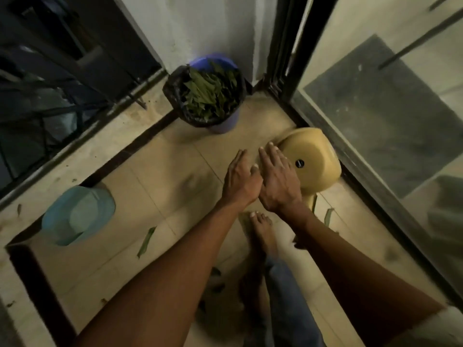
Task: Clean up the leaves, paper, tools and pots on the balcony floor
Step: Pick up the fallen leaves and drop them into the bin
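While both hands hang in the air above the floor with fingers straight and nothing in them, the left hand point(240, 180) sits just beside the right hand point(279, 181), whose fingertips overlap the rim of an upturned yellow pot point(313, 159) in this view; whether they touch it cannot be told. That pot rests on the tiled floor point(160, 176) against the sliding glass door point(375, 108). Further out, in the corner, a blue bin point(204, 92) lined with a black bag is heaped with green leaves point(208, 93), so most of the leaf gathering looks done. Still left, judging by the floor: a long leaf point(146, 241) near the teal pot point(77, 216) at the left edge, another leaf point(328, 216) beside the yellow pot, a few scraps by the person's bare foot point(261, 231), and both pots themselves. No paper or tools are visible.
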